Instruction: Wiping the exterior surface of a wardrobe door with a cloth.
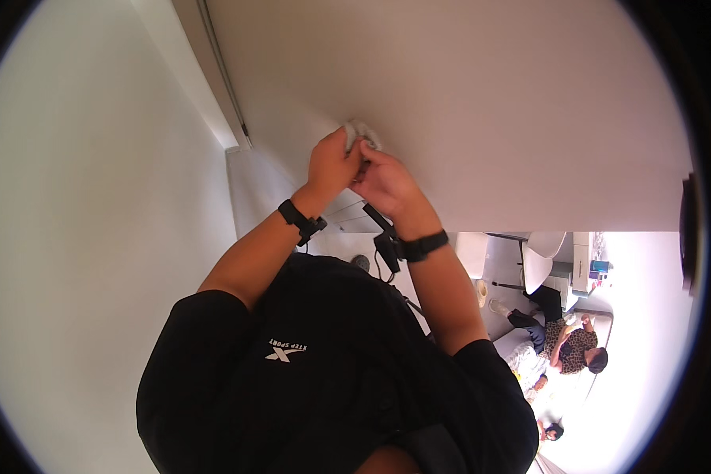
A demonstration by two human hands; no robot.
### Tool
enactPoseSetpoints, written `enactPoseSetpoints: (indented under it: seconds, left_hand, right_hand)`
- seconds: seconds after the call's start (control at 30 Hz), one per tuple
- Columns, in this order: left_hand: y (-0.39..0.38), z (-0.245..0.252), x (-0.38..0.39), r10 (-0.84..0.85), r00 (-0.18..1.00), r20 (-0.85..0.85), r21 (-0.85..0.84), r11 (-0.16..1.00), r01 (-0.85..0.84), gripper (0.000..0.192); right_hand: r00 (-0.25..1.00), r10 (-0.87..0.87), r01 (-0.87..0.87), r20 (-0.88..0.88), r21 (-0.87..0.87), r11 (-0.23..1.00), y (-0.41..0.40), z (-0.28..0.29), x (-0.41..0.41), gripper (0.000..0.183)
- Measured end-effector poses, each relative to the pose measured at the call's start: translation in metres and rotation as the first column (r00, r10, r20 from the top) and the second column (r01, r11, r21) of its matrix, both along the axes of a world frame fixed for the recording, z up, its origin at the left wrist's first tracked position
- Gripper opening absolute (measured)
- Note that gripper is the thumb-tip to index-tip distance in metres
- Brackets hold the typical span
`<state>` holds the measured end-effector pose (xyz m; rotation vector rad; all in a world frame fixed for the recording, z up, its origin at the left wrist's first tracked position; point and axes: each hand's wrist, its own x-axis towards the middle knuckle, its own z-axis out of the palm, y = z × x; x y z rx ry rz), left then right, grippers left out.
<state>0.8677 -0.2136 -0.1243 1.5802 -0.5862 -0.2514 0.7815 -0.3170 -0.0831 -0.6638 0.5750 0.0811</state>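
Observation:
My left hand (330, 165) and my right hand (389, 181) meet in front of my chest at a broad pale panel (480, 118). Between them is a bunched light grey cloth (362, 127), its folds showing beyond my fingers. The left fingers close around one side of it. On the other side, the right thumb presses against the cloth, while the remaining right fingers are curled and partly hidden. Whether the cloth touches the panel is unclear. Each wrist wears a black strap with a small device, the left strap (299, 219) and the right strap (423, 246).
A plain pale wall (106, 207) rises on my left, with a dark narrow track (222, 65) near the corner. Beyond the panel's lower edge are a white chair (539, 260), a drawer unit (580, 266) and a seated person (572, 346). Other people are partly visible below.

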Motion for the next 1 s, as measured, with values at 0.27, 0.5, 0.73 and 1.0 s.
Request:
enactPoseSetpoints:
  seconds: [0.27,0.5,0.73,1.0]
  left_hand:
    - [-0.023,0.13,0.002,-0.023,0.829,0.559,0.097,0.995,-0.038,0.024]
    - [-0.028,0.027,-0.007,-0.102,0.882,0.46,0.36,0.93,-0.081,0.025]
    - [-0.036,-0.038,-0.028,-0.255,0.895,0.367,0.513,0.858,0.034,0.023]
    - [-0.039,0.149,-0.038,0.033,0.808,0.588,-0.017,0.999,-0.029,0.027]
  right_hand:
    - [0.962,-0.121,0.195,0.246,-0.305,0.932,0.011,0.122,-0.023,0.042]
    - [0.986,-0.164,0.164,-0.012,-0.008,0.986,-0.003,0.015,-0.014,0.044]
    - [0.966,-0.183,0.196,-0.185,0.054,0.979,-0.005,-0.046,-0.032,0.044]
    - [0.949,-0.121,0.252,0.291,-0.473,0.844,-0.003,0.126,-0.063,0.047]
